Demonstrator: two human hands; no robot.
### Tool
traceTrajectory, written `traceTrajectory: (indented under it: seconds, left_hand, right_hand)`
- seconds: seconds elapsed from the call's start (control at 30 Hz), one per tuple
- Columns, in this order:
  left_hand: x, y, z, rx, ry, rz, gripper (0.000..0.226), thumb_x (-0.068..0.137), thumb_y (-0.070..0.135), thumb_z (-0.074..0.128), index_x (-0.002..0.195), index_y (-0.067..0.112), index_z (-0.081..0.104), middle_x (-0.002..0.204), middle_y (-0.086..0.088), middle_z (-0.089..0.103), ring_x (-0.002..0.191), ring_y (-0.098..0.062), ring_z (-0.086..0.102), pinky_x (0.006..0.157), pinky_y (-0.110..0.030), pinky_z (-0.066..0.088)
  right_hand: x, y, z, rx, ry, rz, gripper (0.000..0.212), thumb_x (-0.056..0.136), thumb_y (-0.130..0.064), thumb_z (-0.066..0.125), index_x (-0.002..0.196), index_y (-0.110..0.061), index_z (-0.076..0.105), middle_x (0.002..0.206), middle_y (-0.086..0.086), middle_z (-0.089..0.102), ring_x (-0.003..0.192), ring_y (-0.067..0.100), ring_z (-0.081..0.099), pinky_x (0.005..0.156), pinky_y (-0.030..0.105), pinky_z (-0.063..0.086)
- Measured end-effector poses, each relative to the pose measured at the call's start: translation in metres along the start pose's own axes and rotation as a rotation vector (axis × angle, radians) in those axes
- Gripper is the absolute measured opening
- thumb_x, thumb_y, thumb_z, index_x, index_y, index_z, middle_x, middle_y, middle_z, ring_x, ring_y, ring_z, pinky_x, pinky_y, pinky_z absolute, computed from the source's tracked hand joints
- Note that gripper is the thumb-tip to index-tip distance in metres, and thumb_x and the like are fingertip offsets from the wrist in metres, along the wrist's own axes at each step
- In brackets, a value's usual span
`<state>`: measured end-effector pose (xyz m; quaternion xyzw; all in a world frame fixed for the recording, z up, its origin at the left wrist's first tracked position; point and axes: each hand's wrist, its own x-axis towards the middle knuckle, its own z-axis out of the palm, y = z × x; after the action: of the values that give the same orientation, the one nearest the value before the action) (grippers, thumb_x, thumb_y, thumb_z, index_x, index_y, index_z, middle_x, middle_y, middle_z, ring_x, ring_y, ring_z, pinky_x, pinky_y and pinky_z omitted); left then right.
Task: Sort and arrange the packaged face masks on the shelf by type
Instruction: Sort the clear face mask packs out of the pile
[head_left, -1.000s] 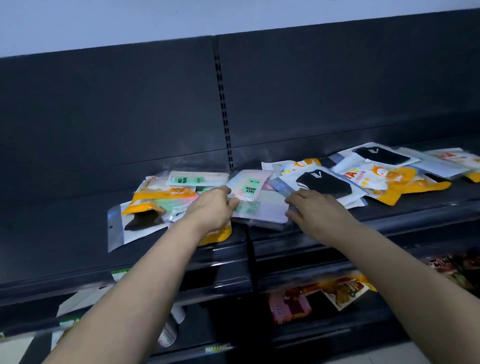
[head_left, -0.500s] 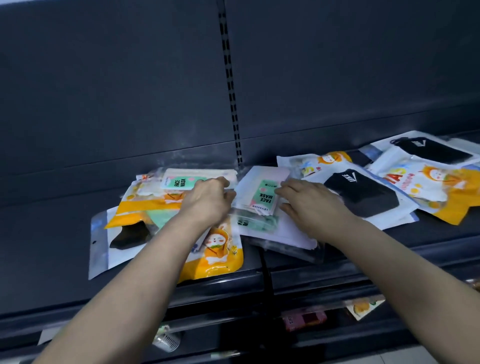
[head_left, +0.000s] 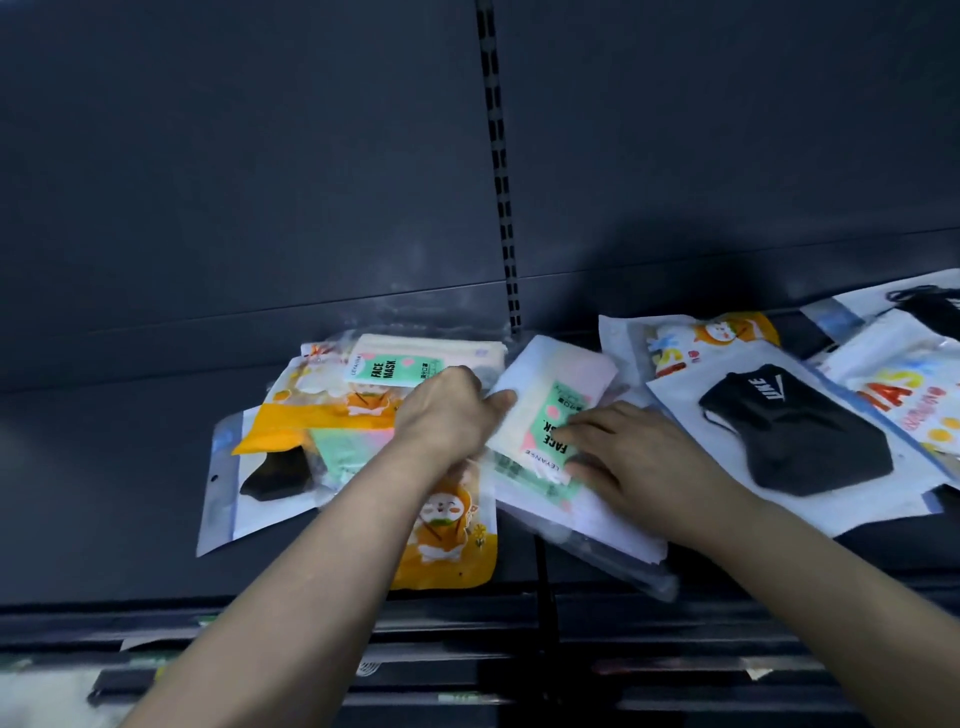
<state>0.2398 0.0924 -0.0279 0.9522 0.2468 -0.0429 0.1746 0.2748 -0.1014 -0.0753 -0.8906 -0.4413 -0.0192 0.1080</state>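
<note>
Mask pack (head_left: 553, 382), pink with a green label, sat tilted mid-shelf on a stack of clear-wrapped packs (head_left: 602, 525), and both hands were on it! Left hand (head_left: 447, 415) pinched its left edge, thumb on top. Right hand (head_left: 631, 460) curled over the label at the near corner. The hands were close, with only that pack between them. Just behind the left hand lay a second green-label pack (head_left: 395, 366), and under its wrist an orange cartoon pack (head_left: 452, 540). Off to the right, a black mask pack (head_left: 795, 447) lay flat on the dark shelf (head_left: 104, 467).
</note>
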Motion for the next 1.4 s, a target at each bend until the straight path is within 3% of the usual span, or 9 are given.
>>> traceTrajectory:
  seconds: [0.17,0.37,0.47,0.6,0.73,0.83,1.1,1.23,1.4]
  left_hand:
    - [0.003,0.002,0.002,-0.211,0.039,-0.036,0.031,0.087,0.045,0.065,0.101,0.019,0.056,0.103,-0.001,0.062,0.094,-0.024,0.059,0.072,-0.03,0.043]
    - [0.001,-0.035,-0.012,-0.529,0.215,-0.002,0.023,0.088,0.024,0.066,0.105,0.024,0.05,0.096,-0.009,0.068,0.08,-0.032,0.068,0.068,-0.051,0.058]
    - [-0.011,-0.06,-0.025,-0.603,0.355,0.034,0.033,0.091,0.016,0.063,0.123,0.021,0.052,0.076,0.001,0.061,0.072,-0.026,0.064,0.067,-0.045,0.057]
    - [-0.027,-0.08,-0.029,-0.588,0.415,0.04,0.04,0.091,0.013,0.063,0.129,0.018,0.053,0.072,0.0,0.053,0.078,-0.029,0.062,0.069,-0.033,0.047]
    - [-0.031,-0.08,-0.022,-0.56,0.349,0.012,0.039,0.092,0.013,0.062,0.129,0.019,0.053,0.072,0.0,0.05,0.065,-0.016,0.056,0.055,-0.025,0.04]
    - [-0.031,-0.081,-0.018,-0.609,0.322,0.011,0.04,0.091,0.014,0.063,0.129,0.02,0.053,0.076,-0.005,0.058,0.068,-0.02,0.06,0.062,-0.032,0.05]
    - [-0.029,-0.074,-0.014,-0.701,0.356,0.018,0.041,0.091,0.014,0.063,0.13,0.017,0.052,0.078,-0.004,0.061,0.073,-0.022,0.062,0.065,-0.031,0.046]
    - [-0.029,-0.072,-0.016,-0.715,0.469,-0.01,0.043,0.092,0.018,0.062,0.133,0.022,0.05,0.091,-0.005,0.063,0.085,-0.024,0.064,0.068,-0.031,0.044]
    - [-0.033,-0.089,-0.024,-0.689,0.456,-0.035,0.043,0.092,0.016,0.062,0.133,0.02,0.051,0.089,-0.004,0.063,0.085,-0.025,0.065,0.065,-0.031,0.05]
  right_hand:
    - [-0.004,0.006,-0.001,0.004,0.112,0.003,0.026,0.083,-0.033,0.057,0.105,-0.023,0.066,0.108,-0.005,0.068,0.092,0.019,0.064,0.072,0.034,0.053]
    - [-0.011,0.011,0.003,0.023,0.162,0.122,0.016,0.084,-0.023,0.062,0.098,-0.018,0.066,0.096,0.001,0.069,0.084,0.025,0.063,0.069,0.033,0.048]
    - [-0.009,0.004,0.002,0.034,0.152,0.136,0.033,0.086,-0.036,0.062,0.113,-0.018,0.063,0.112,0.004,0.067,0.102,0.026,0.06,0.084,0.035,0.047]
    - [0.001,-0.008,0.001,-0.022,-0.103,0.187,0.073,0.086,-0.064,0.045,0.141,-0.018,0.035,0.15,0.005,0.035,0.141,0.021,0.027,0.11,0.04,0.027]
    - [0.01,-0.012,-0.009,-0.122,-0.163,0.248,0.084,0.074,-0.071,0.055,0.136,-0.017,0.037,0.141,0.007,0.043,0.126,0.027,0.041,0.099,0.042,0.034]
    - [0.005,-0.009,-0.023,-0.056,-0.182,0.344,0.092,0.067,-0.066,0.068,0.139,-0.018,0.037,0.136,0.006,0.047,0.12,0.026,0.048,0.094,0.039,0.04]
    - [-0.012,0.011,-0.047,0.51,0.344,0.549,0.022,0.093,-0.028,0.053,0.112,-0.024,0.045,0.099,-0.006,0.056,0.089,0.023,0.057,0.072,0.033,0.042]
    - [-0.003,0.009,-0.053,0.92,0.524,0.543,0.019,0.093,-0.01,0.044,0.109,-0.022,0.044,0.094,-0.004,0.054,0.073,0.009,0.051,0.06,0.028,0.039]
    - [0.02,-0.005,-0.048,0.945,0.513,0.499,0.023,0.093,-0.009,0.041,0.11,-0.024,0.045,0.087,-0.006,0.056,0.071,0.011,0.051,0.062,0.03,0.04]
